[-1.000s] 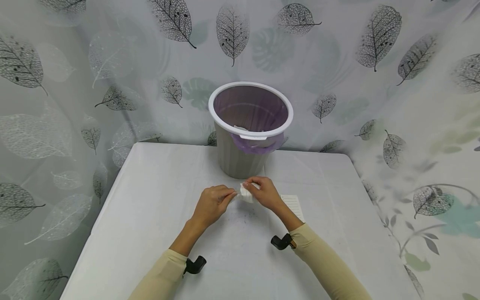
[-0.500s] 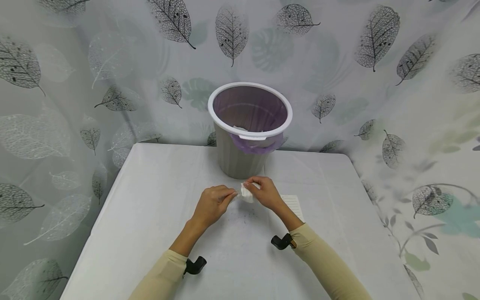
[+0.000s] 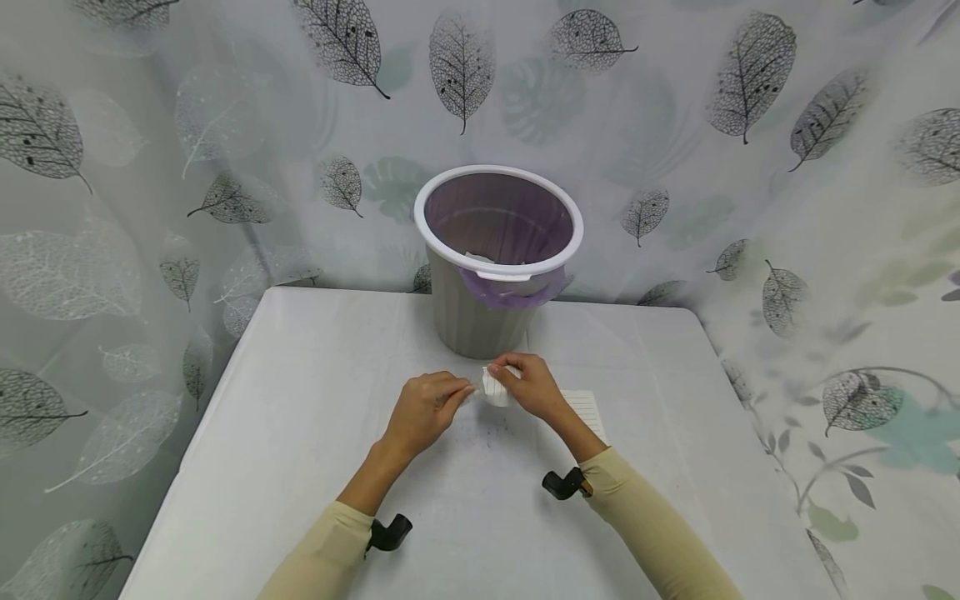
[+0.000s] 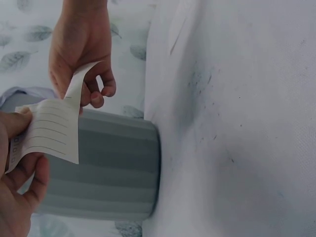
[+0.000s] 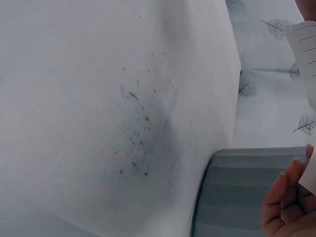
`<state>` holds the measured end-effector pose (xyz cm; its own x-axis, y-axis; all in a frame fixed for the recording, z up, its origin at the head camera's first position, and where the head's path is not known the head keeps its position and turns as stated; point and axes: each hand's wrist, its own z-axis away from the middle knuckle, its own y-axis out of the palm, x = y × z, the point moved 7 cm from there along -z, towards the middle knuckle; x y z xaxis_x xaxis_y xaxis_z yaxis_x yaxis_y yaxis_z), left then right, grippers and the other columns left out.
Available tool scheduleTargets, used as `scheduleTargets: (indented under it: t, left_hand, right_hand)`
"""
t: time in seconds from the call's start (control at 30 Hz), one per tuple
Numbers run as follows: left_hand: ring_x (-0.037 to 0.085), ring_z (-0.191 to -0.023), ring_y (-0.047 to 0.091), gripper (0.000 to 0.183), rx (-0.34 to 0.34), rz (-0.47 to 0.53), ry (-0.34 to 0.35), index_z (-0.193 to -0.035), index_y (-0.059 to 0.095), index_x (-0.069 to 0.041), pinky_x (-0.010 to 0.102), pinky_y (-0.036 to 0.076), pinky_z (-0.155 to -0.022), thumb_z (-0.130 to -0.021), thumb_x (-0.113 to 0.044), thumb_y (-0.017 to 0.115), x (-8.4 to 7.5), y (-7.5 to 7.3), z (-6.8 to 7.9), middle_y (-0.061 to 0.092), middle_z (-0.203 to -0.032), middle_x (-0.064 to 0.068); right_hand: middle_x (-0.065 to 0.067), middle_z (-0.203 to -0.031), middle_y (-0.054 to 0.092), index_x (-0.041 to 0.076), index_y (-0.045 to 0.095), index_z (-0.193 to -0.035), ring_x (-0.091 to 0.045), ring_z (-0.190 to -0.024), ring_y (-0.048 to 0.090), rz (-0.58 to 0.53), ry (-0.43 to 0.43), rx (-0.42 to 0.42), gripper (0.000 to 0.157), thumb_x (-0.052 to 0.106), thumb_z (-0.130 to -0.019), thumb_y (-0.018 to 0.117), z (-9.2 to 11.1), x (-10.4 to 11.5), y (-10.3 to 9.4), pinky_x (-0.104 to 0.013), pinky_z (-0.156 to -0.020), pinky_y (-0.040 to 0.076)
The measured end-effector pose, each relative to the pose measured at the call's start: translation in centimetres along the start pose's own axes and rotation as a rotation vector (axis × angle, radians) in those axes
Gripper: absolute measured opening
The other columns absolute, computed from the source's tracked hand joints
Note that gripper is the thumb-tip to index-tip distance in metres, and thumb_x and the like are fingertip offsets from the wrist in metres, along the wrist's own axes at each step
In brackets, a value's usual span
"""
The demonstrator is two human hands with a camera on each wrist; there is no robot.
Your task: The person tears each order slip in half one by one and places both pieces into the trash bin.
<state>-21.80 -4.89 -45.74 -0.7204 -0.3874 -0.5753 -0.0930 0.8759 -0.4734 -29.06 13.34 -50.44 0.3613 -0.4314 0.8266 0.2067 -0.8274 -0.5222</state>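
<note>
Between both hands, over the table in front of the bin, is a lined sheet of paper. My left hand pinches one side of it between thumb and fingers. In the left wrist view the ruled part of the sheet fans out from that grip, and a narrow strip bends up from its edge to my right hand. Thumb and fingertips of the right hand pinch that other end. The right wrist view shows the paper only at its right edge.
Just beyond the hands stands a grey bin with a white rim, a purple liner and some white scraps inside. Another lined sheet lies on the white-covered table beside the right forearm. Leaf-patterned curtains surround the table.
Both hands keep their pinch on the paper and almost their place. The right hand, with its end of the paper, has edged very slightly to the right.
</note>
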Motion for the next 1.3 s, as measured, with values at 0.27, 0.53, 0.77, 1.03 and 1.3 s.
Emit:
scheduleTargets:
  t: [0.27,0.53,0.77,1.03,1.3]
  left_hand:
    - [0.012,-0.068,0.065,0.004,0.003,0.007,-0.007,-0.094,0.082,-0.001,0.029,0.055,-0.061,-0.091,-0.003,0.081,-0.1,0.0,0.0,0.073,-0.082,0.001]
    - [0.011,-0.068,0.064,0.004,0.002,0.006,-0.004,-0.094,0.082,-0.002,0.028,0.054,-0.061,-0.09,-0.002,0.081,-0.2,0.0,0.1,0.073,-0.082,0.001]
    - [0.012,-0.068,0.064,0.003,0.003,0.004,-0.003,-0.094,0.082,-0.002,0.028,0.054,-0.061,-0.091,-0.002,0.08,-0.4,0.0,0.1,0.073,-0.082,0.001]
    - [0.012,-0.067,0.063,0.005,-0.002,0.006,0.01,-0.095,0.082,-0.001,0.028,0.053,-0.06,-0.09,-0.001,0.081,-0.6,-0.3,0.0,0.073,-0.082,0.001]
    - [0.012,-0.067,0.063,0.005,0.002,0.009,0.008,-0.094,0.082,-0.001,0.028,0.053,-0.06,-0.089,0.0,0.081,-0.9,-0.3,-0.1,0.073,-0.082,0.001]
  right_hand:
    - [-0.007,-0.098,0.076,0.001,0.078,-0.099,-0.022,-0.09,0.068,0.0,-0.011,-0.005,0.021,0.019,-0.104,0.068,-0.1,0.1,-0.1,-0.041,-0.082,0.055]
    - [-0.007,-0.099,0.076,0.001,0.078,-0.101,-0.024,-0.094,0.069,0.004,0.003,-0.006,0.02,0.018,-0.103,0.069,-0.1,-0.1,-0.2,-0.043,-0.085,0.054]
    - [-0.007,-0.099,0.076,0.001,0.078,-0.1,-0.024,-0.093,0.069,0.009,-0.007,-0.01,0.02,0.019,-0.103,0.068,-0.1,-0.2,-0.3,-0.043,-0.085,0.054]
    - [-0.008,-0.1,0.076,0.0,0.078,-0.101,-0.025,-0.094,0.07,0.02,-0.021,-0.02,0.021,0.019,-0.103,0.068,-0.2,-0.7,-0.3,-0.045,-0.086,0.055]
    - [-0.008,-0.102,0.076,0.0,0.078,-0.102,-0.025,-0.096,0.069,0.011,-0.005,-0.018,0.022,0.02,-0.104,0.068,-0.2,-1.0,-0.4,-0.044,-0.087,0.054]
